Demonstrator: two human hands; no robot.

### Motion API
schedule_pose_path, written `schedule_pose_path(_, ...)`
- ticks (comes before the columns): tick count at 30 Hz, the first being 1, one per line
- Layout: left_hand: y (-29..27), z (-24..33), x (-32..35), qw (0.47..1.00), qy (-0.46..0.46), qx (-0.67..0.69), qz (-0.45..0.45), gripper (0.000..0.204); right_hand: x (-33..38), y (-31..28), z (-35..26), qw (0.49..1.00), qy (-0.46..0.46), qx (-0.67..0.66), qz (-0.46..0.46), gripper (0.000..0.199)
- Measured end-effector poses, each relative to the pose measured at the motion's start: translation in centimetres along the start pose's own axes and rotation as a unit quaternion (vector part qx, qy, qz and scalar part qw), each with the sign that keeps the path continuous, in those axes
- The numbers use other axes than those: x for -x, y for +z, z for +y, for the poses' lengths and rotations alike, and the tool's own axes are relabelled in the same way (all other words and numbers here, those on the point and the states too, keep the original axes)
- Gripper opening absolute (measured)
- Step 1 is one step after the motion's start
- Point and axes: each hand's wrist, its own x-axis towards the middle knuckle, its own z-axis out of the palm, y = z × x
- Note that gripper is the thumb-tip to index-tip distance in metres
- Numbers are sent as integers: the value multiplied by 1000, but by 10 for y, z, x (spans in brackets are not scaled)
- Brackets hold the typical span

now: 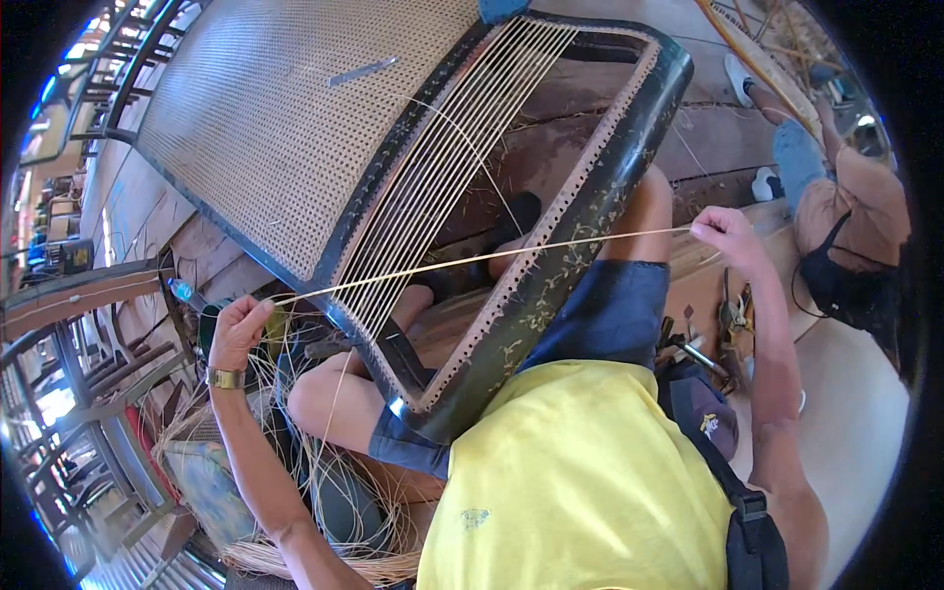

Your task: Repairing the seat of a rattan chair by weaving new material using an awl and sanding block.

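Observation:
Between my two hands a pale cane strand [442, 265] is pulled nearly straight across a chair frame. My left hand [236, 332], wearing a wrist band, pinches the strand beyond the frame's left edge. At the right, my right hand [723, 234] is closed on its other end. The dark chair frame [551, 285], painted with small leaf patterns, leans against my lap; its rim has a row of small holes. Several parallel cane strands [433, 187] run along the left side of its opening. One loose strand [462, 133] curves over them.
Left of the opening spreads a finished woven cane panel [305, 108] with a clear flat strip [362, 73] on it. A tangle of loose cane [383, 511] lies by my left arm. Wooden chair frames [79, 393] stand at the left. Another person [846, 206] sits at the right.

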Motion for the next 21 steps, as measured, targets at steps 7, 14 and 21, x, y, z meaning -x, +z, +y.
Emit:
schedule_pose_path(7,8,2,3,1000,-1,3,-9,33,3,-7,-2,999,5,30,14,16)
schedule_pose_path(14,19,7,17,1000,13,-17,-19,31,6,-29,-4,998,-1,60,33,16)
schedule_pose_path(21,35,25,27,998,18,1,-52,26,11,-63,12,996,-32,62,47,18)
